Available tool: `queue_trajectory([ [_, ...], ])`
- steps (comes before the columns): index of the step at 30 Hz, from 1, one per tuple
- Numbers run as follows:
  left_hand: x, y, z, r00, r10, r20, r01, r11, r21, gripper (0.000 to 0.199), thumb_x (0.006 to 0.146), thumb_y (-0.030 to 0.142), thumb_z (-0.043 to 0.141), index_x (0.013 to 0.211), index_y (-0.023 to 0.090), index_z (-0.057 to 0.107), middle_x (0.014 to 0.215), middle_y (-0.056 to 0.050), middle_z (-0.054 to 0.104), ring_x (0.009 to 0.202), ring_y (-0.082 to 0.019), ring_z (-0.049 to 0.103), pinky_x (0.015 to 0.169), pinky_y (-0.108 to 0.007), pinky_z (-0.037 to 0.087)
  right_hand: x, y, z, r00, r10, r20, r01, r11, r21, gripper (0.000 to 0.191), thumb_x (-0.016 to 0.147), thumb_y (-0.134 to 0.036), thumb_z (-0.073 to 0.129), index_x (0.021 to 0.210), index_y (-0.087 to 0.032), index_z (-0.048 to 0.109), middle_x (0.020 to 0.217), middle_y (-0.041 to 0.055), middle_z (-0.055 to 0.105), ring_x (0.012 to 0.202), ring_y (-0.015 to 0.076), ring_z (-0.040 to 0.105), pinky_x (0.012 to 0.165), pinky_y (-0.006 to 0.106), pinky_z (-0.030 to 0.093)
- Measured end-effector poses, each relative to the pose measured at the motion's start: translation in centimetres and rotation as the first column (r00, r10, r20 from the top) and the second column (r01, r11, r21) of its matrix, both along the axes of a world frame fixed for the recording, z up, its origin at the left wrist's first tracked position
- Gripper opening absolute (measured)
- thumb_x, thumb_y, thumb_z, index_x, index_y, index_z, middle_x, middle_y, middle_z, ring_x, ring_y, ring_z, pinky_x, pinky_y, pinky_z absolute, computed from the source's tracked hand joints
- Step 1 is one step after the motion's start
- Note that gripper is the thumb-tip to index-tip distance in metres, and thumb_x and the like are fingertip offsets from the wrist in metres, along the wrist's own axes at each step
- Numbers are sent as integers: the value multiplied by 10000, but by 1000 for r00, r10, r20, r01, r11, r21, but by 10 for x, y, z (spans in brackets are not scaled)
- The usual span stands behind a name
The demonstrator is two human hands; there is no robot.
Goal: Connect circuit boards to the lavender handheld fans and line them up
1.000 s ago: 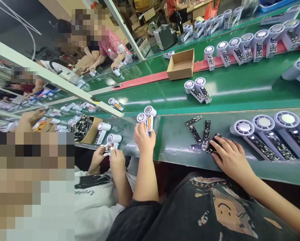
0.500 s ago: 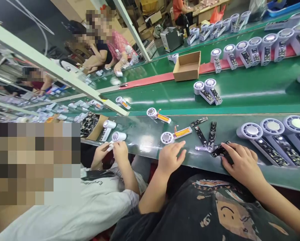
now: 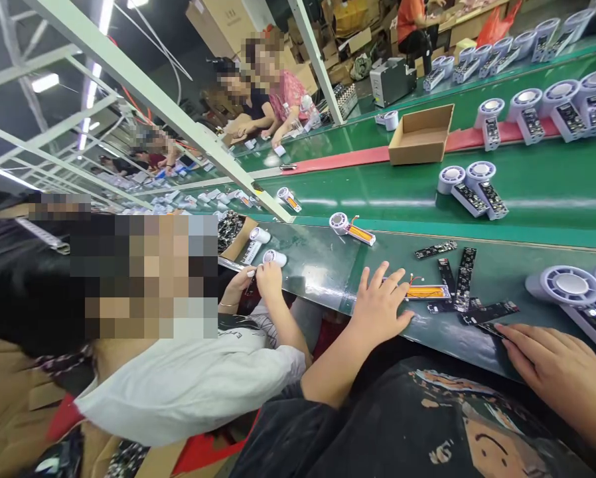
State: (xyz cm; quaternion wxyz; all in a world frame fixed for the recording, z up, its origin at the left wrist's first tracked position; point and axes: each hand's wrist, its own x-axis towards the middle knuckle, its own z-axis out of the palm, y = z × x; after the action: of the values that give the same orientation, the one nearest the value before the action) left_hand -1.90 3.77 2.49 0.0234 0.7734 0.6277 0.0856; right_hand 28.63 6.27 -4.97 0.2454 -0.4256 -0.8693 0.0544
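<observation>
the green conveyor bench (image 3: 377,192) is stretching diagonally from 9 o'clock to 3 o'clock, with a darker near belt (image 3: 322,292) along the wearer's side and a red strip (image 3: 338,158) on the far lane. a seated co-worker in a white shirt (image 3: 188,392) is filling the 8 o'clock zone, two people (image 3: 258,86) are sitting at 11 o'clock, and a person in an orange shirt (image 3: 410,23) is sitting at 1 o'clock. an open cardboard box (image 3: 421,136) is sitting on the far lane. handheld fan units (image 3: 527,109) are lining up along that lane at 2 o'clock, with a pair (image 3: 470,186) lying nearer. on the near belt, a large fan unit (image 3: 567,285) is lying at 3 o'clock and another fan unit (image 3: 348,229) is lying at 10 o'clock from the left hand. loose black circuit boards (image 3: 464,279) are scattered between the hands. a yellow battery pack (image 3: 427,292) with a red lead is lying just beside the left hand's fingertips, at its 3 o'clock. left hand (image 3: 380,302) is open, fingers spreading palm-down, holding nothing. right hand (image 3: 551,362) is open, fingers extending flat, with its fingertips (image 3: 502,330) touching a black board, not closing around it.
</observation>
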Motion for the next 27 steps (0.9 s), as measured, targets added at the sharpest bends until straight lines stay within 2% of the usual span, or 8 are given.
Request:
queue_trajectory([
  [4, 11, 10, 4, 998, -19, 62, 22, 998, -52, 189, 897, 210, 566, 1053, 232, 671, 1102, -35, 733, 1124, -228, 613, 1123, -497, 356, 8, -3, 31, 995, -103, 6, 102, 973, -208, 329, 933, -338, 405, 963, -232, 715, 935, 102, 752, 816, 279, 702, 751, 451, 536],
  [9, 19, 18, -7, 968, -117, 224, 117, 993, 10, 251, 868, 183, 606, 1107, 215, 674, 1078, -62, 746, 1051, -242, 647, 1022, -465, 421, -8, -12, 54, 877, -372, -305, 215, 871, -443, 288, 886, -310, 482, 1092, -216, 660, 1094, 93, 723, 1033, 242, 676, 926, 421, 549],
  [12, 24, 17, -13, 960, -165, 228, 149, 985, 87, 327, 884, 198, 599, 1205, 232, 647, 1128, -71, 737, 1128, -265, 628, 1082, -525, 349, -25, -20, 55, 809, -396, -435, 87, 812, -577, 362, 842, -237, 521, 1191, -232, 619, 1203, 75, 691, 1129, 220, 644, 1000, 413, 517],
  [16, 23, 15, -14, 929, -244, 278, 184, 957, 225, 193, 919, 188, 562, 1041, 243, 701, 967, -25, 765, 1039, -225, 662, 1087, -484, 344, -42, -27, 52, 734, -393, -554, -56, 778, -626, 345, 836, -216, 550, 1173, -237, 622, 1145, 65, 702, 1060, 196, 661, 950, 382, 536],
  [20, 14, 7, -12, 941, -251, 226, 165, 926, 340, 189, 897, 242, 625, 1077, 235, 684, 1063, -49, 752, 1068, -235, 651, 1115, -482, 305, -48, -28, 50, 729, -361, -581, -48, 820, -570, 306, 839, -212, 583, 1140, -235, 630, 1078, 66, 714, 965, 190, 680, 846, 354, 563],
  [22, 10, -4, -8, 937, -237, 257, 136, 924, 357, 195, 872, 247, 661, 1066, 239, 681, 1090, -55, 740, 1074, -242, 645, 1104, -484, 325, -49, -29, 53, 769, -281, -574, -20, 888, -460, 242, 855, -182, 580, 1084, -234, 640, 1000, 54, 726, 896, 174, 688, 787, 327, 566],
  [25, 10, -26, 0, 833, -266, 485, 128, 946, 299, 217, 846, 291, 693, 1054, 232, 674, 996, -51, 742, 953, -221, 669, 969, -416, 471, -54, -32, 62, 844, 43, -535, -129, 984, -124, 189, 891, -120, 547, 1014, -233, 635, 919, 31, 729, 851, 151, 679, 760, 302, 545],
  [27, 14, -39, 1, 688, -231, 688, 209, 971, 117, 292, 848, 369, 689, 1097, 218, 666, 972, -61, 741, 866, -204, 684, 822, -347, 542, -58, -33, 68, 861, 277, -426, -266, 960, 87, 186, 922, -118, 514, 1020, -227, 630, 939, 29, 736, 880, 154, 666, 784, 315, 523],
])
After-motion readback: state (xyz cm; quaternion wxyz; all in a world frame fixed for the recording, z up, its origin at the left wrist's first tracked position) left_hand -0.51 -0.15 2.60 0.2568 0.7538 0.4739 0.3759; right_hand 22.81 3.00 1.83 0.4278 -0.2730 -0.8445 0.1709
